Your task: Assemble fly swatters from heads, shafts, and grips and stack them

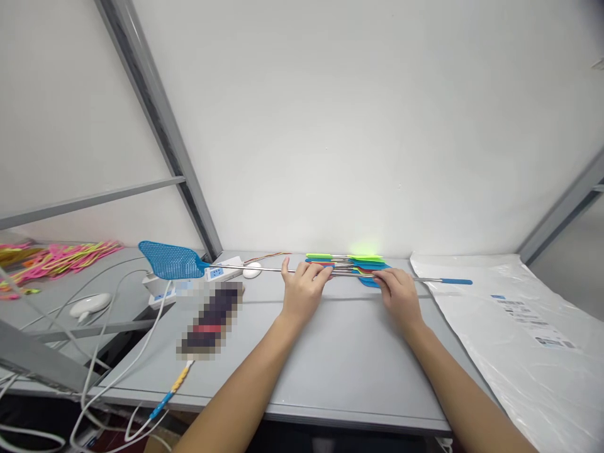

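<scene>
A long blue fly swatter (172,260) with a thin metal rod stretches across the table. Its mesh head points left and its blue handle points right. My left hand (304,288) is closed on the rod left of its middle, with one finger sticking up. Farther right along the same rod, my right hand (399,292) is closed too, thumb and fingers around the metal. Just behind both hands lies a pile of shorter fly swatters (368,259) in green, blue and other colours, partly hidden by my fingers.
A phone-like pixelated object (212,321) lies left on the grey table (349,365), with a cable (177,384) at its lower end. Behind it are a power strip (221,270) and a white mouse-like object (251,270). A white plastic bag (514,340) covers the right side.
</scene>
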Tool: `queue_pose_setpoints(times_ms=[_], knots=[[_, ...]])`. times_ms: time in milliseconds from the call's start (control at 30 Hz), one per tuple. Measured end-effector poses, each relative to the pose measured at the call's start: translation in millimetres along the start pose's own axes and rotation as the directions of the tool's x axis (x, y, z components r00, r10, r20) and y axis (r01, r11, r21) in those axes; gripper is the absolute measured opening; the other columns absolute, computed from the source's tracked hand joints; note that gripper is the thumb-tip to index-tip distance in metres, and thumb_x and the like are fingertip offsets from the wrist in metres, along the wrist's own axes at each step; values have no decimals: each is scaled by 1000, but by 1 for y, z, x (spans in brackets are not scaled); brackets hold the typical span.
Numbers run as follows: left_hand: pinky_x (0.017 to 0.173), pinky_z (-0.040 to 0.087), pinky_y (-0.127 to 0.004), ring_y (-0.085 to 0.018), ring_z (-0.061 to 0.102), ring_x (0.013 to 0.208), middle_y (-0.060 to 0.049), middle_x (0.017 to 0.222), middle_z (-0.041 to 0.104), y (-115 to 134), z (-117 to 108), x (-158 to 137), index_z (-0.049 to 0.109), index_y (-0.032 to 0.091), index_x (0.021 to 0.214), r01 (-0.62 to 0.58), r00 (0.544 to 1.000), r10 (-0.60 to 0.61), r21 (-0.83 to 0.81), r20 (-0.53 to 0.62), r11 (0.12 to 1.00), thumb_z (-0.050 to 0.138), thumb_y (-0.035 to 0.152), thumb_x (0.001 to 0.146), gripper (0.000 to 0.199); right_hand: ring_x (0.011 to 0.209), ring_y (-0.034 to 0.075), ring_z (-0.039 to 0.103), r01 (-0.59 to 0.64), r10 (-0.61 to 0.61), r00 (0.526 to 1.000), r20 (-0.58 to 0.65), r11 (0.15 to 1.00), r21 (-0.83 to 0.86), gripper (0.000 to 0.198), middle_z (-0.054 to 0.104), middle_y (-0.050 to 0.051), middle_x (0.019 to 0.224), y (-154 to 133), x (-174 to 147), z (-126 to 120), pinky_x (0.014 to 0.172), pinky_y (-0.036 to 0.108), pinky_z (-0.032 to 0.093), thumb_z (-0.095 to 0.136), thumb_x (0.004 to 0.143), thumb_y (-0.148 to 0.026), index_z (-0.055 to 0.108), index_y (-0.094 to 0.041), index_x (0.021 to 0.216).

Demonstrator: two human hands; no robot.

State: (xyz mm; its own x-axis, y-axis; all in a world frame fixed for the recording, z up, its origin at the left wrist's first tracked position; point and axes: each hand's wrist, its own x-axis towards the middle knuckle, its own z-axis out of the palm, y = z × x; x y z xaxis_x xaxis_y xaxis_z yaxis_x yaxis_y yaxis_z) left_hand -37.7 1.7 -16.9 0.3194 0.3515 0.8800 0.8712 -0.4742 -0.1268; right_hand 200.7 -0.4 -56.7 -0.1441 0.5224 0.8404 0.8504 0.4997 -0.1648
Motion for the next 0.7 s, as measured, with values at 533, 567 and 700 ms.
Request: queue_pose_setpoints(times_ms=[533, 567, 700], knots=[[108, 13, -51, -15, 57, 76, 3, 78, 69, -10, -10, 6, 65, 27, 89, 55, 998, -55, -2, -22, 998, 56, 28, 90, 9, 79, 18, 53, -28, 37, 990, 137, 998, -64, 21, 63, 3, 82, 17, 3, -13, 76, 33, 32, 38, 96, -23, 59, -22, 98], [107, 15, -50, -15, 57, 75, 3, 78, 69, -10, -9, 5, 65, 27, 88, 58, 998, -58, -2, -21, 998, 56, 27, 89, 8, 77, 18, 52, -26, 34, 990, 139, 998, -61, 21, 63, 3, 81, 16, 3, -14, 74, 32, 31, 38, 97, -22, 59, -22, 98], [104, 20, -47, -14, 57, 75, 4, 78, 70, -13, -8, 4, 64, 27, 86, 64, 998, -64, -17, -29, 998, 57, 25, 89, 7, 75, 18, 51, -16, 21, 989, 145, 999, -37, 22, 62, 3, 80, 14, 3, -13, 70, 32, 30, 37, 97, -22, 59, -21, 97]])
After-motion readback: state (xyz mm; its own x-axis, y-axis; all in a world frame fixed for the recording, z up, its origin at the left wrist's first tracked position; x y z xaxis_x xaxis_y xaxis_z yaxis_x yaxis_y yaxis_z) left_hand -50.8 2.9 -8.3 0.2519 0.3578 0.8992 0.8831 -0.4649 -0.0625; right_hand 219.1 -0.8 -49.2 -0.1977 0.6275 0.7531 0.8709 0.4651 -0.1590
